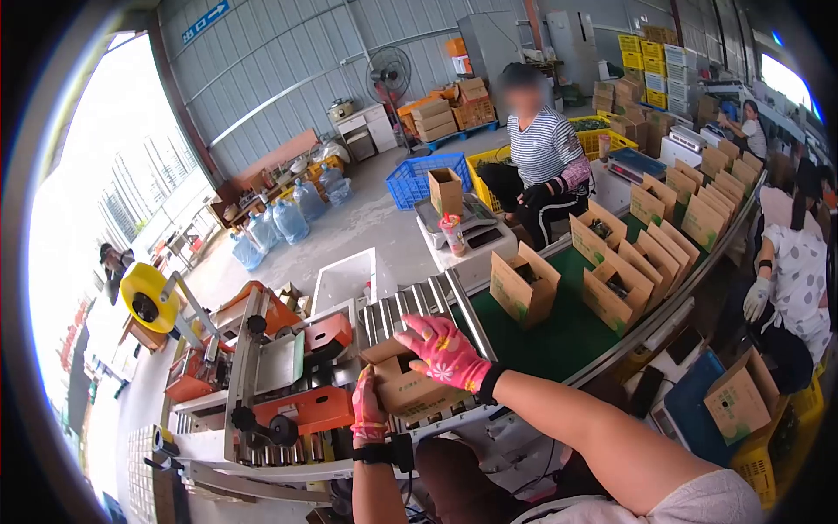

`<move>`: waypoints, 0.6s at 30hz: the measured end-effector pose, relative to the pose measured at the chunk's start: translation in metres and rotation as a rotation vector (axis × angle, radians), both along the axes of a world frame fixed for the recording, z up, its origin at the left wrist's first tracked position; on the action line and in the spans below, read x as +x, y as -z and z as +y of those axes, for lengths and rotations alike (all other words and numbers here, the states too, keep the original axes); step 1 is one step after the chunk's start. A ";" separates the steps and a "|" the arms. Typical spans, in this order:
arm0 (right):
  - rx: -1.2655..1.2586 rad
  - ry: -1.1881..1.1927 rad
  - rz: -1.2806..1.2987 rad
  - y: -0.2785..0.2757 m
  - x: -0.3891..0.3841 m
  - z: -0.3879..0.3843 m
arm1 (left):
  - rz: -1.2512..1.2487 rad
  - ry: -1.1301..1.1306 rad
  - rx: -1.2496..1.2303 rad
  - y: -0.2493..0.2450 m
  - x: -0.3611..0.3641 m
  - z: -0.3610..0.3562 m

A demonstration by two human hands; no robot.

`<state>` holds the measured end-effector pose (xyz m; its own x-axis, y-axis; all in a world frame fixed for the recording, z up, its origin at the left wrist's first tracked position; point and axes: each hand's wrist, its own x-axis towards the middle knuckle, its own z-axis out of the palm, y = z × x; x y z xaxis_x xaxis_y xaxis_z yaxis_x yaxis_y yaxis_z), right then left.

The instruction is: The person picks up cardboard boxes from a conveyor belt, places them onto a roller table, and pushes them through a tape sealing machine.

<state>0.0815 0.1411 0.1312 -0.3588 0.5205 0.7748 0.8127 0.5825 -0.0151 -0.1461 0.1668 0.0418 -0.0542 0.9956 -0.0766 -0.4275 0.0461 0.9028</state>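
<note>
A brown cardboard box with printing on its side sits on the rollers in front of me, beside the orange-and-metal sealing machine. My left hand, in a pink patterned glove, grips the box's left edge with its fingers pointing up. Over the top of the box, at its flaps, is my right hand in a matching pink floral glove, its fingers stretched out and apart. Part of the opening is hidden behind that hand.
Bare rollers lead to a green conveyor belt lined with upright open boxes. A yellow tape roll tops the machine. One person stands across the belt; another works at right. A white bin stands beyond the rollers.
</note>
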 end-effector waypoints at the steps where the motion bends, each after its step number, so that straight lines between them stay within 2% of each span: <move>1: 0.016 0.064 -0.047 -0.002 -0.002 -0.004 | -0.077 -0.022 -0.009 -0.025 0.016 -0.013; 2: 0.028 0.126 -0.087 -0.003 -0.004 -0.006 | -0.014 -0.086 0.065 -0.039 0.030 -0.019; 4: -0.072 0.028 -0.042 0.010 -0.004 -0.003 | 0.210 -0.221 0.198 -0.011 0.023 0.001; 6: -0.191 0.001 0.026 0.020 -0.003 -0.010 | 0.575 -0.315 0.415 -0.014 0.029 -0.011; 7: -0.201 -0.010 0.005 0.024 -0.001 -0.015 | 0.587 -0.328 0.299 -0.017 0.035 -0.017; 9: -0.276 -0.069 -0.033 0.015 0.002 -0.028 | 0.591 -0.379 0.320 -0.014 0.039 -0.016; 13: -0.511 0.073 -0.277 -0.004 0.026 -0.046 | 0.646 -0.387 0.286 -0.021 0.038 -0.027; 18: -0.660 0.022 -0.140 0.001 0.017 -0.028 | 0.652 -0.350 0.181 -0.020 0.029 -0.001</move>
<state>0.0981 0.1134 0.1305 -0.4167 0.8772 0.2387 0.8444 0.4707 -0.2559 -0.1173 0.1657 0.0615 -0.3471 0.9062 0.2415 0.2325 -0.1663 0.9583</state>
